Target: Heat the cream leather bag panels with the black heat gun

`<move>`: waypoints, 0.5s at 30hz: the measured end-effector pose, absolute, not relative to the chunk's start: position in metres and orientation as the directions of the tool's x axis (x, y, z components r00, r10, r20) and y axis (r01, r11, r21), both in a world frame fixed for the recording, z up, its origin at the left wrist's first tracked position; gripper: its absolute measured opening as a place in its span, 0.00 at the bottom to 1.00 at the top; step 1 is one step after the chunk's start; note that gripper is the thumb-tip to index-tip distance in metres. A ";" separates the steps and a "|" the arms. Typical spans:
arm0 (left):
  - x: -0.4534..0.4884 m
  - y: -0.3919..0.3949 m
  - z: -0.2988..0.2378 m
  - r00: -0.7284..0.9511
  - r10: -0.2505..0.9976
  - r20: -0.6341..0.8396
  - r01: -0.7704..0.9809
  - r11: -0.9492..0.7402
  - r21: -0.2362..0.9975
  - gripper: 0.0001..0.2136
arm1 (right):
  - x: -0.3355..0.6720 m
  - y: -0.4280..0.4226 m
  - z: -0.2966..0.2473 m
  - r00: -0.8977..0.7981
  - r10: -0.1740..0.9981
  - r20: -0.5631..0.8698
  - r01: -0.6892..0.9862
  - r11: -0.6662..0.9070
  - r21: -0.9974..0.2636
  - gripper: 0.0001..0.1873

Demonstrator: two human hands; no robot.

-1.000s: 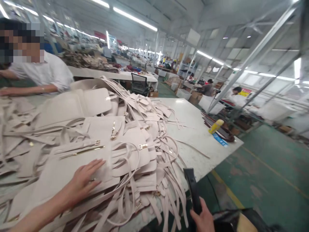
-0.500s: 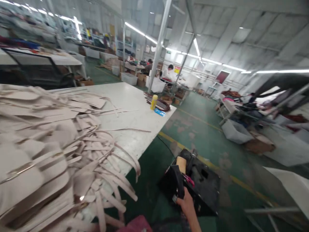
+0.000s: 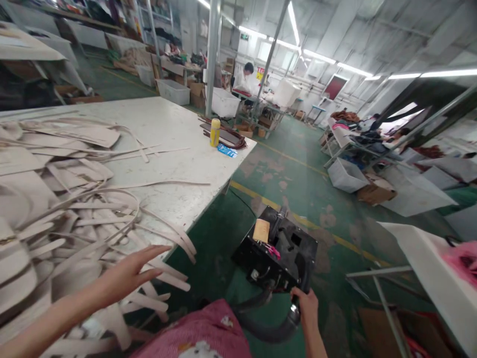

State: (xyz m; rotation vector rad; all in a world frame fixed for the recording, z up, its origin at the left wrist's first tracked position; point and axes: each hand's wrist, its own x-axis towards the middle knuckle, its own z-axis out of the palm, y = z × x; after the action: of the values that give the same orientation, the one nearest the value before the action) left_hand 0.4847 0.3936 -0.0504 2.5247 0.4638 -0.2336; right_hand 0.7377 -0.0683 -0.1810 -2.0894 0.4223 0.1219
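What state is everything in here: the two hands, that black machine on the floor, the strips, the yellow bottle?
Left hand: open, fingers spread, over the strips.
Right hand: closed on the black machine's hose end.
Black machine: on the floor, tilted.
Pale strips: loose, heaped, some overhanging the table edge.
Yellow bottle: upright on the white table.

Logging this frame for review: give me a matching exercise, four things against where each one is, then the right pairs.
Things:
1. left hand
2. right hand
3. yellow bottle
4. black machine

Places:
A. upright near the white table's far corner
B. on the green floor beside the table
C. open, fingers spread over the pale strips
D. closed on a dark hose below the machine

Pairs: 1-C, 2-D, 3-A, 4-B
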 end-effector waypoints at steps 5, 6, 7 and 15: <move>0.438 0.387 -0.129 0.866 0.391 -0.311 0.492 -0.778 0.391 0.25 | 0.771 -0.081 -0.178 0.910 -0.305 -0.280 -0.395 -0.440 -0.807 0.15; 0.431 0.385 -0.136 0.860 0.391 -0.328 0.501 -0.770 0.396 0.25 | 0.775 -0.081 -0.178 0.908 -0.307 -0.286 -0.400 -0.433 -0.807 0.15; 0.426 0.383 -0.140 0.854 0.396 -0.336 0.510 -0.766 0.393 0.24 | 0.780 -0.081 -0.178 0.906 -0.305 -0.293 -0.405 -0.427 -0.809 0.15; 0.423 0.374 -0.160 0.728 0.589 -0.351 0.660 -0.741 0.126 0.24 | 0.802 -0.068 -0.184 0.897 -0.249 -0.365 -0.436 -0.368 -0.821 0.18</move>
State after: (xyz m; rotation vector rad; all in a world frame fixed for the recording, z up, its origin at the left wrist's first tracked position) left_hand 0.4232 0.3744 -0.1599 2.6896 0.9893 -0.4253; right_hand 0.8018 -0.0675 -0.1842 -1.9693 0.4991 0.2151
